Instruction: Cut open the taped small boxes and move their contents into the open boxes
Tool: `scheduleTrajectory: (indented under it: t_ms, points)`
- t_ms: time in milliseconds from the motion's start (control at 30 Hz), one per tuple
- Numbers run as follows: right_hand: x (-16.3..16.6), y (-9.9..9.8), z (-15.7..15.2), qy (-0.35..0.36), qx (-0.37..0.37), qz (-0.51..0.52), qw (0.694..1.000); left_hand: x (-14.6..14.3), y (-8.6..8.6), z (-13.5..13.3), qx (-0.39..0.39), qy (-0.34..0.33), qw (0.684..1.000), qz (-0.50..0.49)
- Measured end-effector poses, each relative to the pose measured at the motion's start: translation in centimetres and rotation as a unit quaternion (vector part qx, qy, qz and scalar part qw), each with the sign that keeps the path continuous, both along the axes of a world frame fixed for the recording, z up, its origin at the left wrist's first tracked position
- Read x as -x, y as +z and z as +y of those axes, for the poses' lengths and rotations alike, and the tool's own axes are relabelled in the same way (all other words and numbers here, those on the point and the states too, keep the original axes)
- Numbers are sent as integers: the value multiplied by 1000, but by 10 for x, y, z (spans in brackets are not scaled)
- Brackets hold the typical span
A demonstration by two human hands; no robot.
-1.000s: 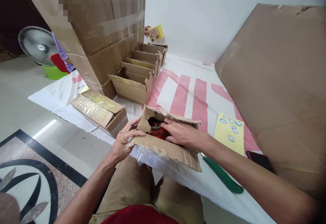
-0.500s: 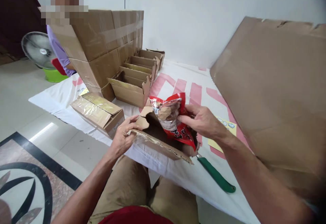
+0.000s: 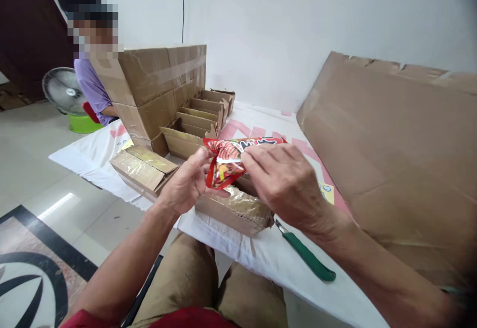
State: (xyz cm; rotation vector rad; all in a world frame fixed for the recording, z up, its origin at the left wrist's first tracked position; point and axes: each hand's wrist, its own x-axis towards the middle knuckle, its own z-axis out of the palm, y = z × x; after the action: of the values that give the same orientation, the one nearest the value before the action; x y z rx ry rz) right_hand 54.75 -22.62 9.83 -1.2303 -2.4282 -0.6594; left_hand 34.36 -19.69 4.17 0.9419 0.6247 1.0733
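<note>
A shiny red printed food packet (image 3: 227, 159) is held level above a small cardboard box (image 3: 227, 216). My right hand (image 3: 285, 184) grips the packet from above, its fingers covering the right part. My left hand (image 3: 190, 179) has the packet's left end between thumb and fingers, with some fingertips showing beneath it. The box lies at the table's near edge, a taped flap along its near side; the hands and packet hide most of its inside. A knife with a green handle (image 3: 311, 258) lies right of the box, blade toward it.
Another small taped box (image 3: 143, 169) lies to the left. Several open boxes (image 3: 188, 131) stand in a row behind, beside stacked large cartons (image 3: 145, 77). A big cardboard sheet (image 3: 395, 134) leans at right. A person in a purple shirt (image 3: 91, 84) is beyond the cartons, near a fan (image 3: 69, 92).
The packet has come up out of the box and turned level, its other printing showing. My left hand has left the box flap for the packet's left end. The view has tilted up slightly.
</note>
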Motion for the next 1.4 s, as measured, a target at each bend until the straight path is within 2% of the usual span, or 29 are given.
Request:
scheduleTrajectory:
  t_ms: [67, 133, 200, 267, 333, 400, 433, 467, 500, 600, 733, 833, 900, 1000, 1100, 1200, 1300, 1400]
  points:
    - [4, -9, -5, 36, -18, -21, 999, -10, -4, -1, 22, 16, 999, -17]
    - [-2, -15, -11, 73, -16, 0, 997, -13, -10, -2, 43, 40, 998, -17]
    - [-16, -19, -15, 69, -6, 88, 994, -12, -13, -1, 46, 57, 997, -15]
    - [-33, -20, -15, 13, 28, 245, 969, -9, -15, 3, 21, 72, 997, -14]
    - [-48, -21, -9, -31, 131, 416, 899, -9, -14, 9, -22, 81, 996, -15]
    - [-57, -21, 0, -18, 263, 537, 801, -12, -8, 17, -74, 77, 994, -20]
    - [-58, -20, 6, 2, 306, 577, 757, -14, -3, 23, -103, 74, 992, -23]
    - [-58, -17, 11, 25, 324, 606, 725, -17, 3, 29, -131, 71, 988, -25]
    - [-57, -13, 16, 48, 321, 628, 707, -19, 10, 35, -159, 68, 985, -24]
    - [-52, 5, 29, 103, 266, 661, 694, -23, 39, 55, -222, 64, 973, -11]
    - [-54, 28, 43, 133, 211, 667, 702, -25, 77, 71, -255, 89, 963, 2]
    - [-59, 36, 49, 139, 193, 661, 712, -29, 93, 73, -272, 112, 956, 21]
    - [-61, 37, 51, 142, 196, 664, 707, -32, 97, 73, -277, 116, 953, 31]
    - [-64, 33, 49, 141, 217, 667, 698, -33, 88, 73, -273, 99, 956, 35]
    - [-68, 20, 41, 138, 255, 666, 687, -33, 63, 69, -263, 76, 961, 28]
    - [-73, -5, 29, 109, 297, 669, 672, -31, 29, 56, -220, 55, 973, 27]
    - [-76, -36, 19, 61, 321, 661, 675, -27, -3, 39, -174, 35, 984, 30]
    - [-75, -59, 20, 22, 334, 653, 679, -21, -20, 32, -156, 12, 987, 41]
